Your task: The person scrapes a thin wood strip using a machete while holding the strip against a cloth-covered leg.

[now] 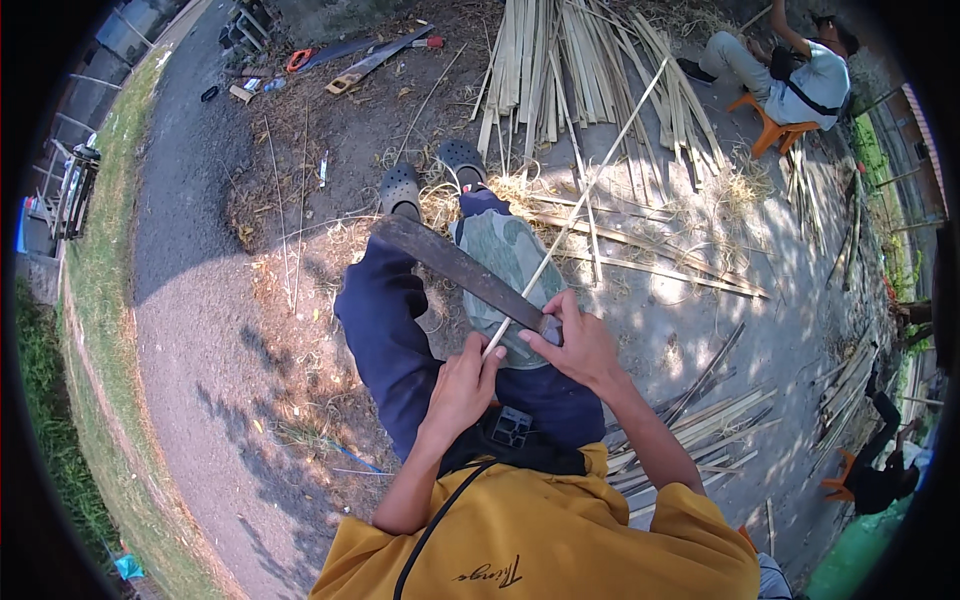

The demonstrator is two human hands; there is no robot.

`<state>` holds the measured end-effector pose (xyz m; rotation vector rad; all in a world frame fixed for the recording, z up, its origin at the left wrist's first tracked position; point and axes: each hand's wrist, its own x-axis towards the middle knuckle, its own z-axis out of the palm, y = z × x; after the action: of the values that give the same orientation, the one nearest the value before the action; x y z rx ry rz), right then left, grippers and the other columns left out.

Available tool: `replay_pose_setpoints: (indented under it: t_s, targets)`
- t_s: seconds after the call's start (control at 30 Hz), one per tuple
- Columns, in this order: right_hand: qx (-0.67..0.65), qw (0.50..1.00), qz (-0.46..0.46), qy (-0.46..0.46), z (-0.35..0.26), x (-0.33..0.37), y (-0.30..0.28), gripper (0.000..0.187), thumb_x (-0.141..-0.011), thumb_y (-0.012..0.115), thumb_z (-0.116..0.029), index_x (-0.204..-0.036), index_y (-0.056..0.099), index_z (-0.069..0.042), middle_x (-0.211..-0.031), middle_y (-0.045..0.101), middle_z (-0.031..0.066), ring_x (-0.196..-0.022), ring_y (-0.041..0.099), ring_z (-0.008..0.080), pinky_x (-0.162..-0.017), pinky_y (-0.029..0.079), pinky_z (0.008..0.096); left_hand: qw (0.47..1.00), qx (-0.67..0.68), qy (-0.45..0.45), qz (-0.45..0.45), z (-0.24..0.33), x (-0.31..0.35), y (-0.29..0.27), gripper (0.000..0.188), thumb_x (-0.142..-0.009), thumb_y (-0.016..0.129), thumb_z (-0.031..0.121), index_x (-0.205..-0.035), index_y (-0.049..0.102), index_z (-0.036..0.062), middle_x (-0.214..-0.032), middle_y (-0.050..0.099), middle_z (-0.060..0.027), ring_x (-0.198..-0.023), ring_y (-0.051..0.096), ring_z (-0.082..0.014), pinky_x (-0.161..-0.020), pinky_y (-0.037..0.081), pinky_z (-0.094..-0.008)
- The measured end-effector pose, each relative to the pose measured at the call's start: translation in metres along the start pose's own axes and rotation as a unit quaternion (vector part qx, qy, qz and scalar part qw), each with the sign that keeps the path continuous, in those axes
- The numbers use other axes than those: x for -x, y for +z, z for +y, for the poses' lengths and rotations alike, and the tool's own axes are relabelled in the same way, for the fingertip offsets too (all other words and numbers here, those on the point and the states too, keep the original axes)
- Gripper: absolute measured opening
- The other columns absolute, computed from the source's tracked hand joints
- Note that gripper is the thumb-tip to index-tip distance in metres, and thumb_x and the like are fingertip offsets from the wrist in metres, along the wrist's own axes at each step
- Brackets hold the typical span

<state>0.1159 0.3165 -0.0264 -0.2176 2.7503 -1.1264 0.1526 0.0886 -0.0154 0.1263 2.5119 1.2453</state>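
My right hand (582, 345) is closed round the handle end of a machete (462, 270), whose broad dark blade slants up and left across my lap. In my left hand (462, 390) is the near end of a long, pale bamboo strip (568, 232). The strip runs away up and to the right and crosses the blade close to my right hand. Beneath both lies a camouflage-patterned cloth (503, 243) over my thigh. My fingers partly hide the machete's handle.
A large fan of split bamboo strips (560, 70) lies ahead, among curled shavings (745, 190). Two handsaws, one wooden-handled (375, 62), rest at the far left. More strips (700, 435) lie right. One person (800, 80) sits on an orange stool (772, 128); another (885, 465) sits lower right.
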Motion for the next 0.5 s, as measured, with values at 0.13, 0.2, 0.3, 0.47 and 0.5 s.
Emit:
replay_pose_setpoints:
  t_s: [0.13,0.2,0.3,0.47,0.5]
  targets:
    - [-0.034,0.999,-0.006,0.009,0.0,0.003,0.0,0.06,-0.091,0.081,-0.05,-0.119,0.052,-0.006,-0.088,0.072,0.0162,-0.078,0.075,0.0378,-0.068,0.056,0.0457,0.999,0.028,0.002,-0.016,-0.01,-0.001,0.012,0.029,-0.113,0.053,0.026,-0.107,0.057,-0.0013,-0.083,0.069,-0.0142,-0.069,0.068,-0.0232,-0.063,0.051,-0.0417]
    - [-0.036,0.999,-0.001,0.003,0.002,0.004,0.001,0.06,-0.091,0.082,-0.05,-0.119,0.052,-0.007,-0.088,0.073,0.0162,-0.077,0.075,0.0375,-0.067,0.056,0.0452,0.971,0.219,-0.041,-0.088,-0.008,-0.008,0.011,0.028,-0.113,0.052,0.026,-0.102,0.058,0.0017,-0.075,0.06,-0.0044,-0.057,0.055,-0.0149,-0.055,0.044,-0.0343]
    - [-0.035,0.999,0.014,-0.032,0.003,0.006,0.001,0.059,-0.092,0.079,-0.053,-0.118,0.052,-0.007,-0.074,0.068,0.0138,-0.066,0.073,0.0356,-0.059,0.054,0.0453,0.851,0.449,-0.191,-0.194,-0.005,-0.022,0.004,0.025,-0.114,0.051,0.027,-0.104,0.061,0.0054,-0.072,0.046,0.0054,-0.055,0.038,-0.0057,-0.051,0.033,-0.0266]
    - [-0.053,0.998,0.004,-0.024,-0.001,0.008,-0.004,0.062,-0.09,0.081,-0.052,-0.121,0.051,-0.007,-0.071,0.07,0.012,-0.061,0.07,0.0327,-0.059,0.052,0.0418,0.83,0.485,-0.192,-0.197,-0.004,-0.026,-0.002,0.024,-0.114,0.051,0.028,-0.104,0.06,0.008,-0.072,0.039,0.0087,-0.056,0.03,-0.0023,-0.049,0.025,-0.0252]
    - [-0.052,0.998,0.004,-0.023,-0.004,0.01,-0.009,0.062,-0.09,0.081,-0.052,-0.121,0.051,-0.007,-0.071,0.07,0.012,-0.061,0.07,0.0327,-0.059,0.052,0.0418,0.854,0.456,-0.175,-0.176,-0.002,-0.022,-0.004,0.027,-0.114,0.051,0.028,-0.1,0.059,0.0075,-0.072,0.041,0.0084,-0.057,0.032,-0.0031,-0.049,0.026,-0.0261]
